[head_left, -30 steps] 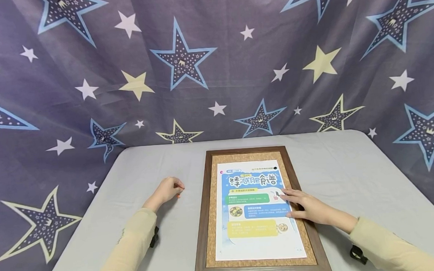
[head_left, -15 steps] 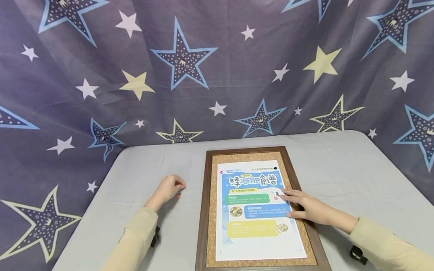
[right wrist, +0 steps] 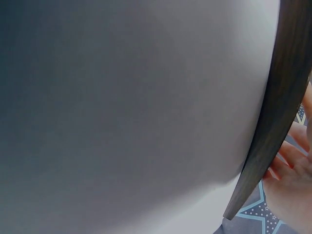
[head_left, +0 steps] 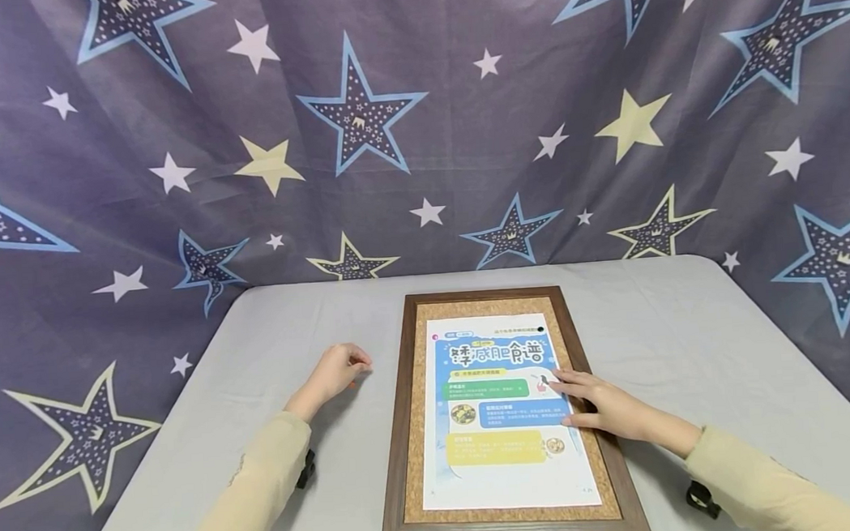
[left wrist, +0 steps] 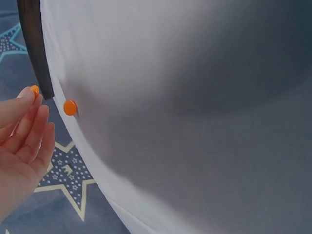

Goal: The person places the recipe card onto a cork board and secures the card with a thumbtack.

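Observation:
My left hand (head_left: 334, 372) is over the table just left of the corkboard's wooden frame (head_left: 398, 429). In the left wrist view, its thumb and fingertips pinch a small orange thumbtack (left wrist: 34, 89). A second orange thumbtack (left wrist: 70, 107) sits on the table close to that hand. On the corkboard (head_left: 414, 477) lies a printed poster (head_left: 511, 483) with blue, green and yellow panels. Its upper corners bear a pink tack (head_left: 435, 337) at left and a black one (head_left: 540, 329) at right. My right hand (head_left: 612, 408) rests with fingers spread on the poster's right edge.
A light grey cloth covers the table (head_left: 304, 322). Behind and beside it hangs a purple-grey curtain (head_left: 461, 133) printed with stars. Both forearms reach in from the front, each with a black strap at the wrist.
My left hand has shifted slightly right, toward the frame, carrying the orange thumbtack. The right hand and the poster have stayed where they were.

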### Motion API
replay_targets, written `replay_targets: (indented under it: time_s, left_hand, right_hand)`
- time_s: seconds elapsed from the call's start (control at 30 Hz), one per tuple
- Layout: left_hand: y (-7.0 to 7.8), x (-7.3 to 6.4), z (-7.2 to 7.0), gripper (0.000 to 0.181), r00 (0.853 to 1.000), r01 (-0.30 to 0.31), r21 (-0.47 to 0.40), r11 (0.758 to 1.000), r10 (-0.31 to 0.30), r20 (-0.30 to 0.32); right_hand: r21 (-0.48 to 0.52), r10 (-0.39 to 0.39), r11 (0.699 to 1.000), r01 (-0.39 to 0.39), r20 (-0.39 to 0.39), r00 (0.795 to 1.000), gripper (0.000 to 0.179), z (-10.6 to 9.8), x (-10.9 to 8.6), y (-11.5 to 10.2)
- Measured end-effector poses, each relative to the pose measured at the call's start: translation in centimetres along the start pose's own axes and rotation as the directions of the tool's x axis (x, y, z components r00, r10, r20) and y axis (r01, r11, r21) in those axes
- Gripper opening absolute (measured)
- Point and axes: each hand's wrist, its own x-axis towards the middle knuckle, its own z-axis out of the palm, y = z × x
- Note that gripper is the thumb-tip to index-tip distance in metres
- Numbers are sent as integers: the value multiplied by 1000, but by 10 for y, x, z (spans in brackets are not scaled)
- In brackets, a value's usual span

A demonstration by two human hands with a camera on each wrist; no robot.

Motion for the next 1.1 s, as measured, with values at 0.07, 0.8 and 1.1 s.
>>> replay_targets:
  time_s: [0.07, 0.8, 1.1]
  left_hand:
    - [2, -1, 1, 5, 1000, -20, -5, 1000, 20, -4]
    - [31, -16, 15, 4, 974, -217, -12, 976, 217, 62]
    - [43, -25, 21, 9, 966, -204, -114, 972, 219, 140]
  right_hand:
    - [-1, -2, 1000, 2, -2, 1000, 58, 0, 0, 0]
    - [-5, -8, 1000, 8, -12, 1000, 59, 1, 0, 2]
    - [-13, -19, 1000, 18, -32, 999, 58, 2, 0, 4]
